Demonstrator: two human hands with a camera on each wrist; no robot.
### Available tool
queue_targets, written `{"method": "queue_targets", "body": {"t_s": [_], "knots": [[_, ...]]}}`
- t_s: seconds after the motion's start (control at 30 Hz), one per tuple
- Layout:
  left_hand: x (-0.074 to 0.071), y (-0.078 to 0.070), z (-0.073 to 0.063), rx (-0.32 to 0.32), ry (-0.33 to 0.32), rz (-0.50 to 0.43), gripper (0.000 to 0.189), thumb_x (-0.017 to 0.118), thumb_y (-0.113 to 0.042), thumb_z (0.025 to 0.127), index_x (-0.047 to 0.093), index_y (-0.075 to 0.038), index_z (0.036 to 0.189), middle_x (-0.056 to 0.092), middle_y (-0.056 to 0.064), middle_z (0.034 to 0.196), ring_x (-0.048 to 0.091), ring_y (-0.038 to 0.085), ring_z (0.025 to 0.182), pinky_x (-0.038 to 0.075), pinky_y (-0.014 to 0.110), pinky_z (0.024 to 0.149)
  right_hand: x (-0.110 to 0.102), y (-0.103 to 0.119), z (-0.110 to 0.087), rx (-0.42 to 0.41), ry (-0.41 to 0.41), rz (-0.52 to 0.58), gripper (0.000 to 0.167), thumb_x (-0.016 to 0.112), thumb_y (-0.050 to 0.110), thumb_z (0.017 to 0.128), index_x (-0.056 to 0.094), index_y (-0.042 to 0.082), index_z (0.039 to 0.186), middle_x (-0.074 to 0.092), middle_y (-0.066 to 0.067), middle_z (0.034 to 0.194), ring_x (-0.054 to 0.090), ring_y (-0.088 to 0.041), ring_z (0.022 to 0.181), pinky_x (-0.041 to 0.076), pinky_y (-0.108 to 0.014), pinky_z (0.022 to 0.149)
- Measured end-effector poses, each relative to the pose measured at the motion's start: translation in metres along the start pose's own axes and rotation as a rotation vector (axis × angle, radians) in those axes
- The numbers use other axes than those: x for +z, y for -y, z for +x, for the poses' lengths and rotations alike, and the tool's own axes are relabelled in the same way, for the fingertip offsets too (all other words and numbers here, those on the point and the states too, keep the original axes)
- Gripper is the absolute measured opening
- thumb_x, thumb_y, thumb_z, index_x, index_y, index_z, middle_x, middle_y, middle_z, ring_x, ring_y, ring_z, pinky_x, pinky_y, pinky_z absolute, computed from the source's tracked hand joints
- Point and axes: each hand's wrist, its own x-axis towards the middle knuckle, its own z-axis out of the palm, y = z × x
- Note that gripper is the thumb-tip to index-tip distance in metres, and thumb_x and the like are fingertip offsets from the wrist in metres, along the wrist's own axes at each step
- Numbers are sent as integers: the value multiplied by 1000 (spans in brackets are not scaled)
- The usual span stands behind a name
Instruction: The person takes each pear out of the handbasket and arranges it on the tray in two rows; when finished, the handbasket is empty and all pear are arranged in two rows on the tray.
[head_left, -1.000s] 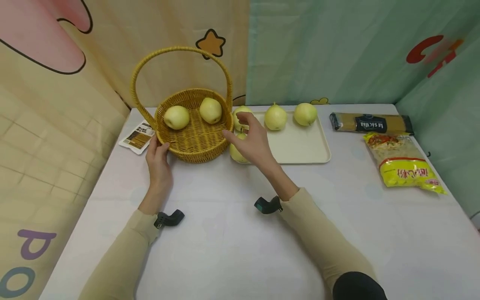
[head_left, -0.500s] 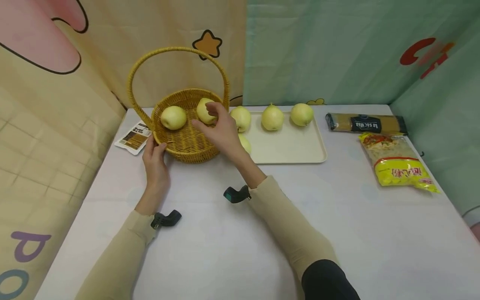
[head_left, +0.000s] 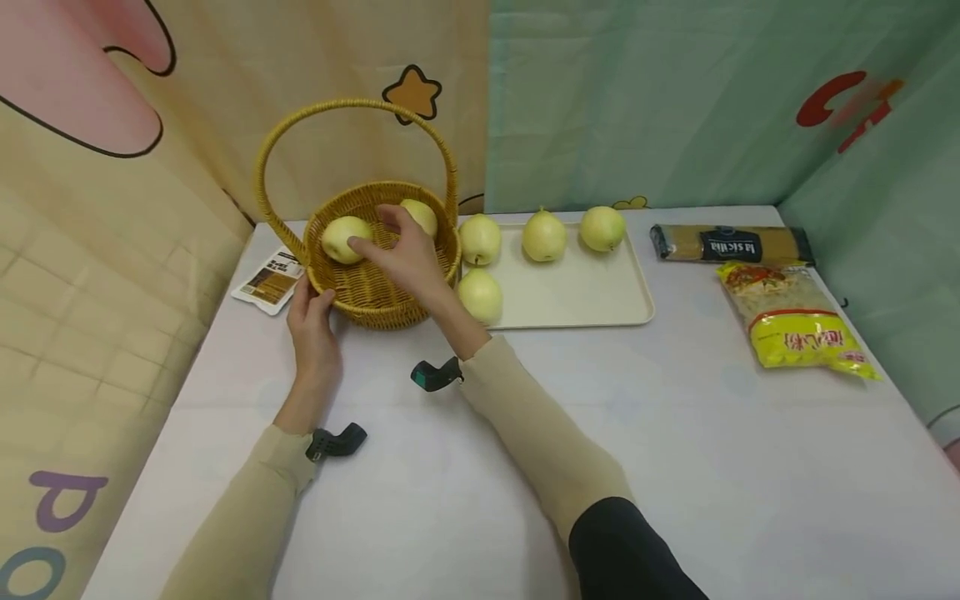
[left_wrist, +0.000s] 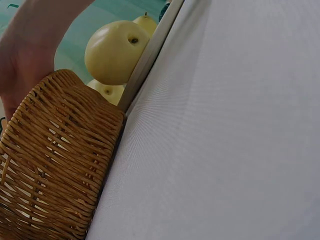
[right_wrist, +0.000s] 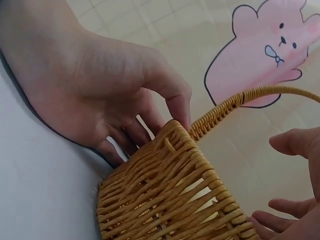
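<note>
My left hand [head_left: 312, 337] holds the front left of a wicker basket [head_left: 382, 317]; in the right wrist view its thumb [right_wrist: 177, 107] hooks over the rim while the fingers lie along the outer wall. Over the basket's inside is my right hand [head_left: 408, 258], thumb and fingers spread apart with nothing between them. Its thumb tip overlaps a yellow-green pear [head_left: 341, 236] at the left in the basket. A second pear [head_left: 422, 215] sits at the back right, partly hidden behind the right hand. The tall basket handle [head_left: 360, 103] arches above both.
Right of the basket, a cream tray [head_left: 577, 304] bears several pears, including a near one [head_left: 480, 296]. Farther right lie a spaghetti pack [head_left: 731, 245] and a yellow noodle bag [head_left: 798, 325]. A small white pouch [head_left: 270, 279] lies left of the basket. Curtains hang behind.
My right hand has moved left, from beside the tray's near pears to over the basket, up to the left pear. My left hand stays on the basket.
</note>
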Motion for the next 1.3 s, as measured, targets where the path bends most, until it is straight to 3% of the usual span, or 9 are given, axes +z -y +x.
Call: {"method": "queue_targets", "body": {"t_s": [0.23,0.5,0.83,1.3], "knots": [[-3,1,0,0,-5,23,58,46,-7,102,40,-2,159,37,11,168,35,22,156,31,26,126,15,-4,16,49,4,12,73,78,34,95,46,10,156,53,-8,157,50,-21,146,47,-27,114],[-1,2,-3,17,-3,34,57,46,-6,102,42,-2,158,39,12,167,36,23,155,31,27,127,24,-7,32,117,66,-82,84,79,39,93,39,11,161,45,-8,165,45,-23,151,42,-33,121],[0,-2,-1,16,-1,55,58,45,-7,101,42,-2,158,40,13,166,38,24,154,32,28,126,33,-9,47,139,126,-136,90,82,40,91,37,13,164,46,-10,164,52,-24,144,47,-31,114],[0,-1,-1,18,-11,71,59,45,-7,100,42,-3,158,41,8,167,37,20,154,31,28,127,35,-10,51,112,215,-191,70,78,27,93,50,12,156,55,-9,156,56,-23,137,49,-27,107]]}}
